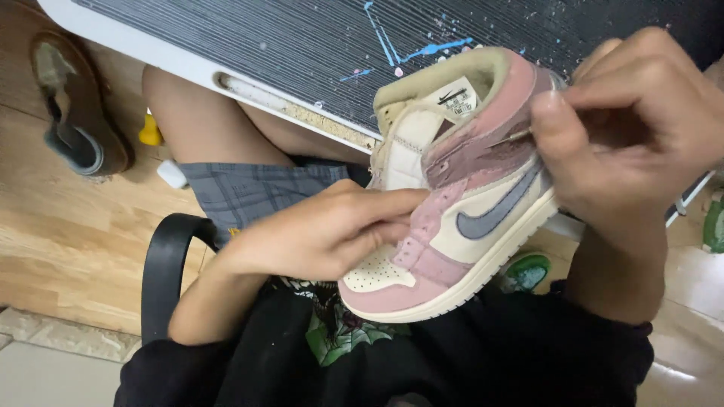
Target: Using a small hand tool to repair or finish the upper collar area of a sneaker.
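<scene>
A small high-top sneaker (460, 203), pink and cream with a grey side mark and a beige collar, is held over my lap with its toe pointing down-left. My left hand (324, 230) grips its front, fingers laid across the lace area. My right hand (633, 128) is at the heel side and pinches a thin brush or stick (520, 136) whose tip touches the pink ankle panel.
A dark ribbed mat (302, 45) flecked with blue paint lies on a white-edged table above my knees. A worn sandal (75, 105) and a small yellow object (149, 132) rest on the wooden floor at left. A black chair armrest (162, 264) curves beside my left arm.
</scene>
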